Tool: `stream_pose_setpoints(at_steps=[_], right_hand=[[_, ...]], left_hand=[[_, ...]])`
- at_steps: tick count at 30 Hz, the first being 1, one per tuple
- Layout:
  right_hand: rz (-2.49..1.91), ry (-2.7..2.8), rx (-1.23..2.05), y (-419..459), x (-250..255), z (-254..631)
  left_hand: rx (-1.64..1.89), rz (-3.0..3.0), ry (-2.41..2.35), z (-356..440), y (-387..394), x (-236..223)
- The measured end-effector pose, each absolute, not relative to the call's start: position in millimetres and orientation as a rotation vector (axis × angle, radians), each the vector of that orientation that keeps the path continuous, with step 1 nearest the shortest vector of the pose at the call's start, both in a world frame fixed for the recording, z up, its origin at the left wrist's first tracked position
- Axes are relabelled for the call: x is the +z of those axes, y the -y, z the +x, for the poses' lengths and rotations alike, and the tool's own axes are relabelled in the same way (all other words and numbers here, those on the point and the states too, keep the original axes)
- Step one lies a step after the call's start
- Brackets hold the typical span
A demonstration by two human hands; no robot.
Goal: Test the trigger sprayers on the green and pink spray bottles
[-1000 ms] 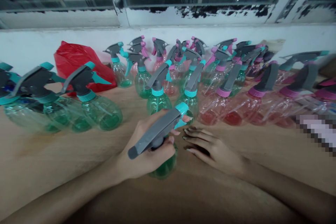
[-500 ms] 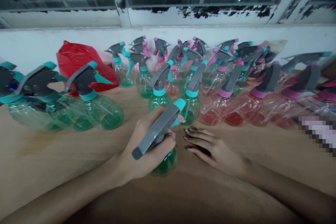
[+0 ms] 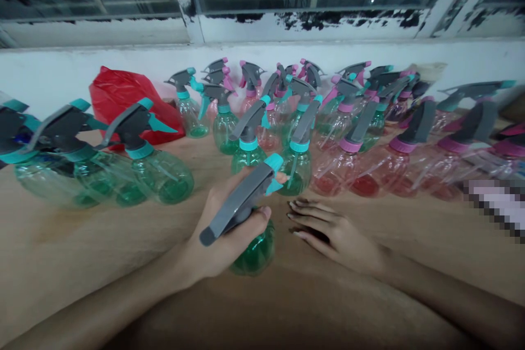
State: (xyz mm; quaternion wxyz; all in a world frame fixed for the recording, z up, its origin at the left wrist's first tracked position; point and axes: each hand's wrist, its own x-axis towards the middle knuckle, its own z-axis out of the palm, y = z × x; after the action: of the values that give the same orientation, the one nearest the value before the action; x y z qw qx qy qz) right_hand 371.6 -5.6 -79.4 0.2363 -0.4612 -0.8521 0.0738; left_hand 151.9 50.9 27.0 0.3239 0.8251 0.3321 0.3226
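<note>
My left hand (image 3: 223, 229) is wrapped round the neck of a green spray bottle (image 3: 256, 251) with a grey trigger head and turquoise nozzle. Part of the bottle's neck and trigger is hidden by my fingers. To its right, my right hand (image 3: 328, 227) lies on the table with its fingers stretched out, touching no bottle. Just beyond my hands stand two more green spray bottles, one on the left (image 3: 248, 145) and one on the right (image 3: 301, 169).
Three green spray bottles (image 3: 164, 178) line the left side. Pink spray bottles (image 3: 365, 175) form a row on the right, with several mixed ones behind. A red plastic bag (image 3: 127, 101) lies against the white wall (image 3: 57, 68). The wooden table (image 3: 123, 235) runs beneath everything.
The spray bottle in my left hand has shifted slightly to the left, its head a little more tilted. My right hand stays where it was.
</note>
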Motion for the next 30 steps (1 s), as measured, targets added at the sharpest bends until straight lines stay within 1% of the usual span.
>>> stream_pose_setpoints(at_steps=[4,18,23,30], right_hand=[[-1.253,2.336,0.198,5.0,-81.0,372.4],[-1.244,2.32,0.193,4.2,-82.2,372.4],[-1.243,2.312,0.207,4.0,-82.2,373.0],[-1.248,2.306,0.244,4.3,-79.5,373.4]], left_hand=[[0.845,2.147,-0.842,153.1,-49.6,25.9],[0.805,2.229,-0.996,151.4,-45.9,23.5],[0.803,2.152,-0.88,152.2,-47.9,23.3],[0.8,2.092,-0.891,152.8,-49.1,23.6]])
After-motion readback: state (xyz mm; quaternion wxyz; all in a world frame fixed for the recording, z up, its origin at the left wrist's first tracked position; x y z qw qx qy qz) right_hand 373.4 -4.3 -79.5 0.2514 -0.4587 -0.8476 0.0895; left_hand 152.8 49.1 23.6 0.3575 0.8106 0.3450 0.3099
